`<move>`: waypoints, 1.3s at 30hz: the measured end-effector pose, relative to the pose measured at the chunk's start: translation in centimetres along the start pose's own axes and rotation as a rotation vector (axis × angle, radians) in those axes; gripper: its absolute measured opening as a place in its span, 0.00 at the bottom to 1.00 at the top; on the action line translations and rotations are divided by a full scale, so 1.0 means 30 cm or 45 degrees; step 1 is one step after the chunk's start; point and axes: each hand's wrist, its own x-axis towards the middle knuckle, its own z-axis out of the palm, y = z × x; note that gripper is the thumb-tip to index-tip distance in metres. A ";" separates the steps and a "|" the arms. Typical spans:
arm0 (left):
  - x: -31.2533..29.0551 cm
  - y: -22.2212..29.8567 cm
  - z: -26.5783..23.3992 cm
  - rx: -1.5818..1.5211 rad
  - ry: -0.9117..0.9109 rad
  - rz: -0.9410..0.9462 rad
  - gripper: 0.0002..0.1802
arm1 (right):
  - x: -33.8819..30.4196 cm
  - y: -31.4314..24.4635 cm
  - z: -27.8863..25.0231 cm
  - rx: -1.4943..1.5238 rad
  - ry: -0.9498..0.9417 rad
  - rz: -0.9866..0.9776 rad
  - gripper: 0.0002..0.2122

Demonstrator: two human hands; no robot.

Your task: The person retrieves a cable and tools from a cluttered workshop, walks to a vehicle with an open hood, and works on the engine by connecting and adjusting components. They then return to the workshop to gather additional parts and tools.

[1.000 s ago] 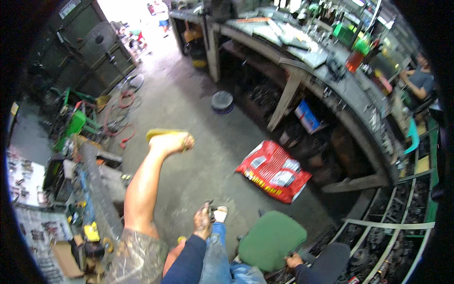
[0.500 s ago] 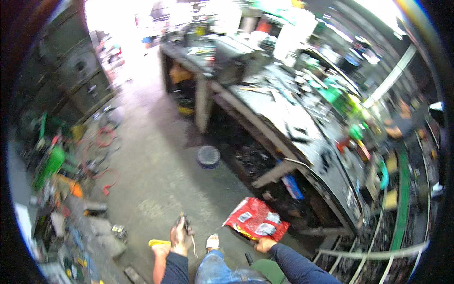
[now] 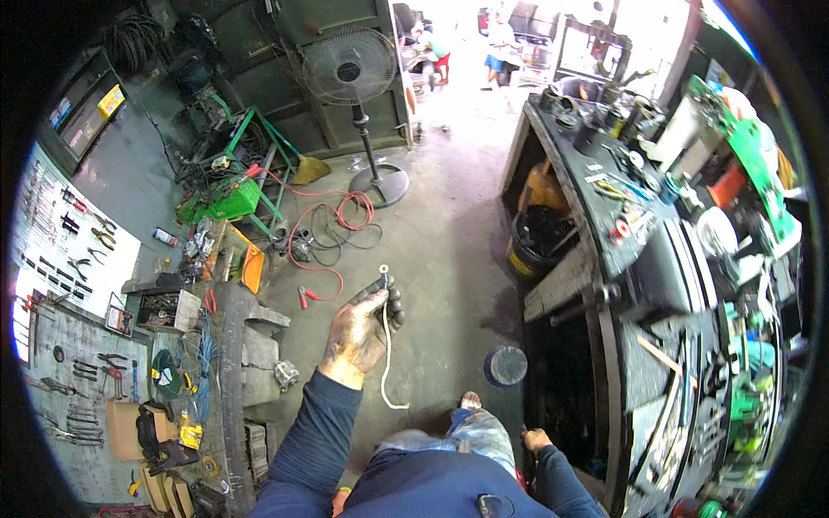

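Though the white cord (image 3: 386, 341) is gripped in the left hand (image 3: 363, 335), left of the bench (image 3: 561, 298) in the head view, its lower end is fastened to nothing; only the holding can be judged done, and the rest cannot be told. It is thin and slack, hooked at the tip, with a pale ring (image 3: 384, 269) seen above the fingers; whether anything is held by the right hand (image 3: 537, 440), curled near the bench, cannot be told.

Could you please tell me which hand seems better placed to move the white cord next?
The left hand, I think: it grips the cord near its ringed end, while the right hand is apart from it.
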 end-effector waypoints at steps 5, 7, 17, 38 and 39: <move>0.395 0.146 0.142 -0.021 0.148 0.051 0.10 | 0.323 -0.325 -0.585 0.358 0.088 -0.022 0.18; 0.598 0.200 0.166 0.037 0.175 0.122 0.09 | 0.498 -0.504 -0.833 0.432 0.077 -0.119 0.22; 1.911 0.540 0.306 0.336 0.382 0.178 0.11 | 1.315 -0.999 -1.822 0.035 0.095 -0.053 0.34; 4.520 1.013 1.301 0.441 0.079 0.017 0.08 | 2.858 -1.757 -4.272 0.277 0.420 -0.288 0.22; 4.659 1.030 1.321 0.423 0.082 0.028 0.08 | 2.934 -1.746 -4.377 0.295 0.437 -0.292 0.23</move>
